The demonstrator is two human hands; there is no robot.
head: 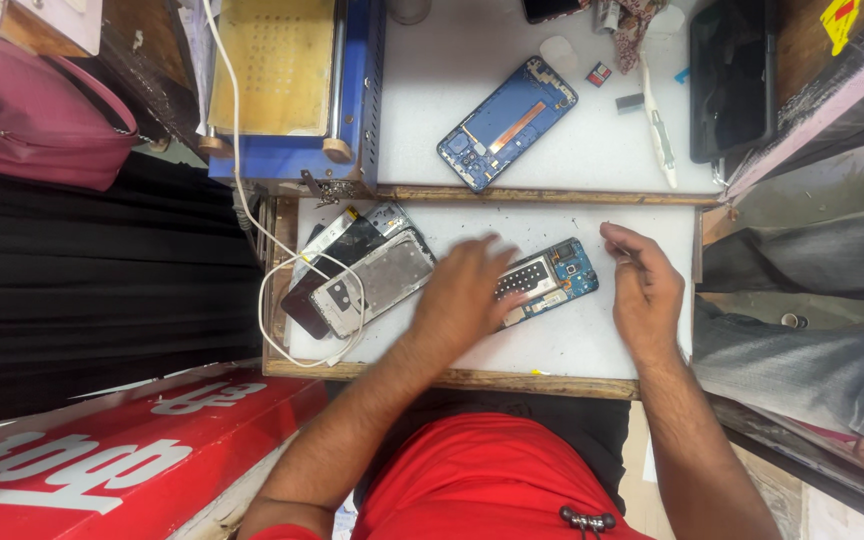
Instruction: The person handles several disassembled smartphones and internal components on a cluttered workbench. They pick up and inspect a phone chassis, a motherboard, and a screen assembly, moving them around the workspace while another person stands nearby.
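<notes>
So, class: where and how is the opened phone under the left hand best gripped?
By its two long edges, pinched from above at the free right end. The phone lies flat, circuit side up, so the edges keep fingers off the parts; the left hand covers its other end.

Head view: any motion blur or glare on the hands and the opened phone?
Head view: left hand smeared by motion blur at the fingers; right hand sharper; opened phone under them readable, no glare; light even, soft shadows on the white tabletop; edges bowed by the wide lens.
</notes>
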